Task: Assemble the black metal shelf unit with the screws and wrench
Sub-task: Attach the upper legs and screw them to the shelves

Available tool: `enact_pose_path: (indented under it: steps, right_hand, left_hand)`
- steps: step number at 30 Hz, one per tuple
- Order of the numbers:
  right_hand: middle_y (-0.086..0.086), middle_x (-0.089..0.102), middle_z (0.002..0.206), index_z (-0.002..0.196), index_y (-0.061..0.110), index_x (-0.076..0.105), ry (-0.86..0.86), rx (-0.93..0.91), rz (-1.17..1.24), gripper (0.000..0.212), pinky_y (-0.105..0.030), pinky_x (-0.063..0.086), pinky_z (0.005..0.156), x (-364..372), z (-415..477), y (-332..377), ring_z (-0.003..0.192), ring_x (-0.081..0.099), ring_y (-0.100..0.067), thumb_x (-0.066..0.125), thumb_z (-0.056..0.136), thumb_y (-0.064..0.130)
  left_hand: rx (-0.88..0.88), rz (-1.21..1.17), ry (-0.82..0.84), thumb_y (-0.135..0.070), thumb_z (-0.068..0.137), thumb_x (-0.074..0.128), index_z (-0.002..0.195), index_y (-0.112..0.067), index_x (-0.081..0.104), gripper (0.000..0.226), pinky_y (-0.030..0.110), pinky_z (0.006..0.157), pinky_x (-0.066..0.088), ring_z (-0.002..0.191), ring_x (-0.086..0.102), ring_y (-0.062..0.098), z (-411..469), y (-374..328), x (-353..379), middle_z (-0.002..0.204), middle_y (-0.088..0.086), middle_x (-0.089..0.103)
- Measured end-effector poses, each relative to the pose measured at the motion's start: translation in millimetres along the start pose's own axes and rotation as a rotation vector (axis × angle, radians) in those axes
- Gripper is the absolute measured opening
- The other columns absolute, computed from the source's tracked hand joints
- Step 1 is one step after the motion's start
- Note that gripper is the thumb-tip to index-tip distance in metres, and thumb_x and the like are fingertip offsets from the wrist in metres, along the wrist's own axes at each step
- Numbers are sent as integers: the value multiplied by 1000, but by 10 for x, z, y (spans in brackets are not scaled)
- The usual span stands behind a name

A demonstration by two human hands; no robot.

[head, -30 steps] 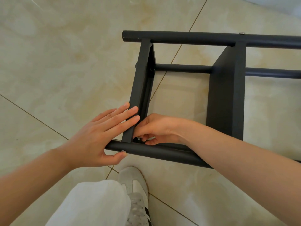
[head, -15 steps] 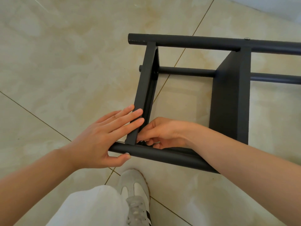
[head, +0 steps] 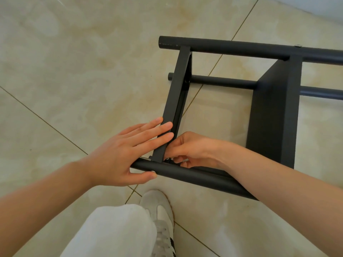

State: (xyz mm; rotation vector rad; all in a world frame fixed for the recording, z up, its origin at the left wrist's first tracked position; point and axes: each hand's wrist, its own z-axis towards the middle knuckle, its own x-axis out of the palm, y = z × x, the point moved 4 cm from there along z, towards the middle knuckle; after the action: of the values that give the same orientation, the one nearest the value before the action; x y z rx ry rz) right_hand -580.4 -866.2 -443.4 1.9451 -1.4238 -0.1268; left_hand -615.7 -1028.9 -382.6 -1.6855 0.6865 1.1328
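The black metal shelf unit (head: 222, 47) lies on its side on the tiled floor. My left hand (head: 118, 154) presses flat, fingers straight, on the narrow end shelf panel (head: 178, 86), and its thumb touches the near round post (head: 185, 173) beside a silver screw head (head: 153, 171). My right hand (head: 193, 149) reaches inside the frame, its fingertips curled and pinching a small silver fastener (head: 168, 159) where the end panel meets the near post. No wrench is in view.
A wider black shelf panel (head: 274, 112) stands between the posts to the right. My white trouser leg (head: 111, 232) and grey-white shoe (head: 159, 210) are just in front of the near post. A pale wall base (head: 315, 4) runs along the top right.
Both hands keep their places at the corner joint. My view has shifted, so the unit sits a little lower and further right in the frame. The right fingertips have moved slightly.
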Motion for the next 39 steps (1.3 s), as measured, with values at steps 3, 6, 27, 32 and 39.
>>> enact_pose_path:
  steps: [3,6,27,32,39]
  right_hand:
    - [8,44,45,48,21,64,-33,-1,-22,41,-22,34,54,22,31,11,42,40,-5,68,88,16]
    - [9,45,46,47,22,65,-20,2,-29,41,-22,36,57,11,16,14,47,41,-6,68,88,19]
    - [6,42,52,46,23,65,9,50,-32,44,-23,39,61,43,39,-15,54,38,-11,68,89,23]
    - [10,54,52,57,23,72,69,37,21,32,-23,43,64,6,-4,-27,51,49,-6,70,89,23]
    - [9,53,49,56,22,71,50,19,86,34,-23,44,66,16,50,-37,45,47,-4,68,90,16]
  left_hand:
    - [1,8,9,-53,95,54,158,-15,29,77,28,126,10,156,11,21,-1,6,-8,168,2,19]
    - [4,11,9,-54,96,53,158,-16,28,77,27,125,9,156,11,21,2,6,-10,169,1,18]
    - [-16,-40,12,-52,95,55,158,-16,29,77,26,125,12,156,11,21,-8,6,7,169,-1,17]
    - [-15,-41,9,-52,94,55,158,-17,28,78,27,125,12,156,11,21,-7,7,5,169,-1,17]
    - [-10,-59,-10,-50,94,57,158,-17,27,78,27,125,13,156,12,22,-6,3,21,169,-1,17]
